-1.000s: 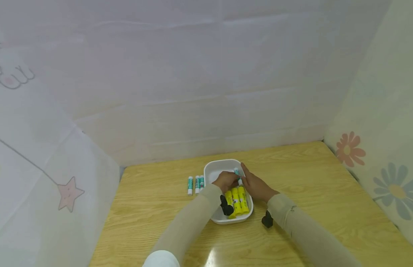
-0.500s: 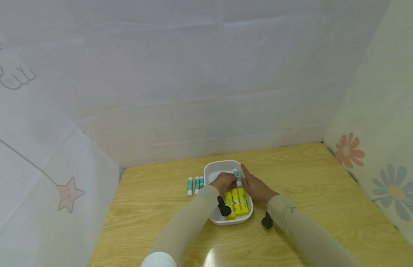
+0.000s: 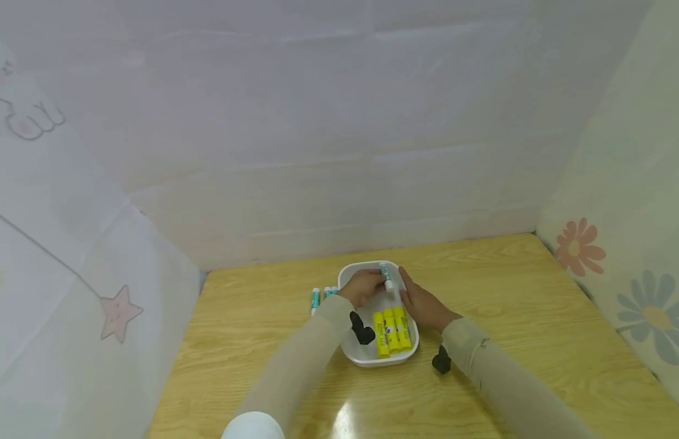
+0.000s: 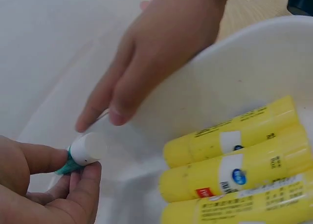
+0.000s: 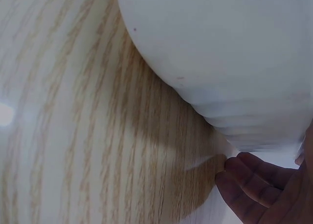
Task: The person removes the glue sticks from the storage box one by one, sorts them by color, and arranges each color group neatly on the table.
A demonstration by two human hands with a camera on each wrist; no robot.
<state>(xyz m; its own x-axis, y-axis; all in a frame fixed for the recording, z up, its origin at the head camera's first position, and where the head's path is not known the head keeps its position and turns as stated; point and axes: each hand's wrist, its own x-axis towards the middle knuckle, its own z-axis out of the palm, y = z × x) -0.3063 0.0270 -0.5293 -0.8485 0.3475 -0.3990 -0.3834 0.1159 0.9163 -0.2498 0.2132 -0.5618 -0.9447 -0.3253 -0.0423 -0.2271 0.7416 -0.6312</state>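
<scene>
My left hand (image 3: 361, 288) pinches a small teal-and-white glue stick (image 3: 386, 277) between thumb and fingers, above the far part of a white tray (image 3: 379, 363). In the left wrist view the white end of this glue stick (image 4: 87, 150) points toward the right hand's fingertips. My right hand (image 3: 425, 308) holds the tray's right rim. Its thumb lies over the edge, while the other fingers (image 5: 254, 182) show against the outer wall in the right wrist view. Inside the tray, 3 thick yellow glue sticks (image 3: 392, 332) lie side by side toward the near right.
Several more teal-and-white glue sticks (image 3: 315, 299) lie on the wooden table (image 3: 251, 329) just left of the tray, partly hidden by the left forearm. White printed sheets (image 3: 339, 183) stand behind the table and along both sides.
The left hand has lifted the small glue stick away from the yellow ones, toward the tray's far side and slightly left. The right hand stays at the rim.
</scene>
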